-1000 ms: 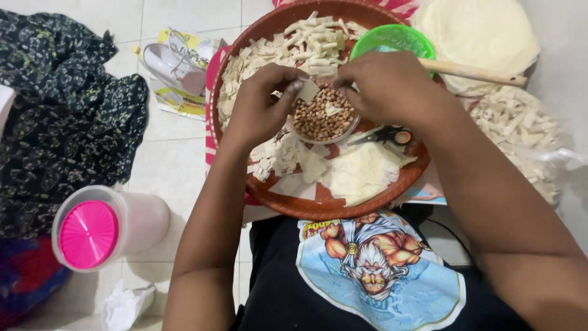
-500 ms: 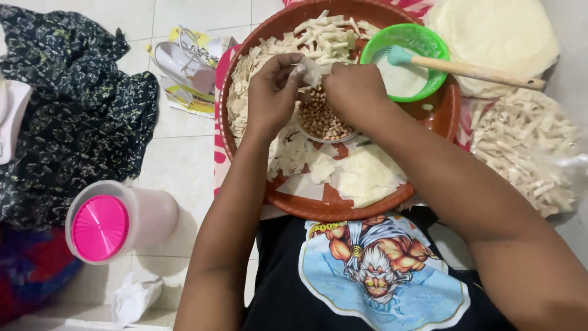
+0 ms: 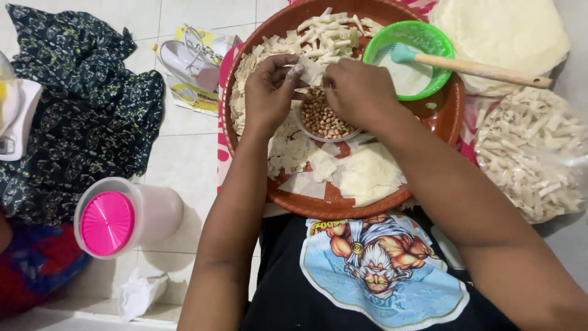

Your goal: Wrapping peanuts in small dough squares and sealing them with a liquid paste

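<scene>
Both of my hands meet over a round brown tray (image 3: 429,119) on my lap. My left hand (image 3: 269,92) and my right hand (image 3: 358,89) pinch a small pale dough piece (image 3: 311,70) between their fingertips. Right under them sits a small bowl of peanuts (image 3: 324,119). Rolled dough sticks (image 3: 331,37) are heaped at the tray's far side, and flat dough squares (image 3: 361,175) lie on its near side. A green bowl of white paste (image 3: 407,58) holds a teal brush with a wooden handle (image 3: 478,67).
A clear bag of rolled dough sticks (image 3: 533,153) lies at the right, under a stack of round dough sheets (image 3: 508,30). On the tiled floor to the left are a jar with a pink lid (image 3: 110,220), a dark patterned cloth (image 3: 73,110) and sandals (image 3: 193,61).
My hands have lifted from the peanut bowl toward the tray's far side, working the dough piece between the fingers. The camera has tilted, so the tray sits lower in view.
</scene>
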